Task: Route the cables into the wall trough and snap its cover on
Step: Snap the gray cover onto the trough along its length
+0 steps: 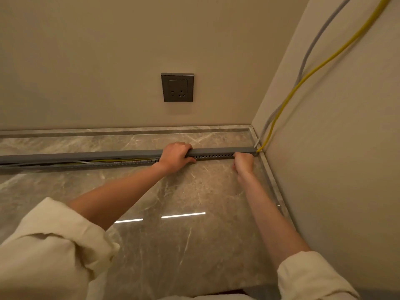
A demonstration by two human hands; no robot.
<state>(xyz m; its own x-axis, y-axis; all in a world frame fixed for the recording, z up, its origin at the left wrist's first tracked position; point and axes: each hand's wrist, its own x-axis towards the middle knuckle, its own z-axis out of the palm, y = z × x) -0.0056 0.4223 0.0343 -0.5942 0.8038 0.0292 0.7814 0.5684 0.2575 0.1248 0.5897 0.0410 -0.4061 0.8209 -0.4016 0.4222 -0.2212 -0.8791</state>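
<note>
My cream sleeves fill the lower corners of the frame, and both bare forearms reach up over the marble top toward mid-frame. Two bright strips of light reflect off the polished stone between my arms.

My left hand sits at centre frame, fingers curled over the top of the cover and thumb down by the stone, gripping it. My right hand is just right of it, closed into a loose fist with the knuckles against the cover's right end; I cannot tell whether the fingers actually hold anything.

The grey trough lies along the marble, running from the left edge of the frame to the corner at the right. Between my hands its perforated side shows, with the cover seated close above. Left of my left hand the cover stands off the trough, and the cables, yellow and pale grey, lie visible in the gap.

At the trough's right end the yellow cable and the grey cable come out and climb the right wall to the upper right corner. Beyond, on the back wall, a dark socket sits above centre.
</note>
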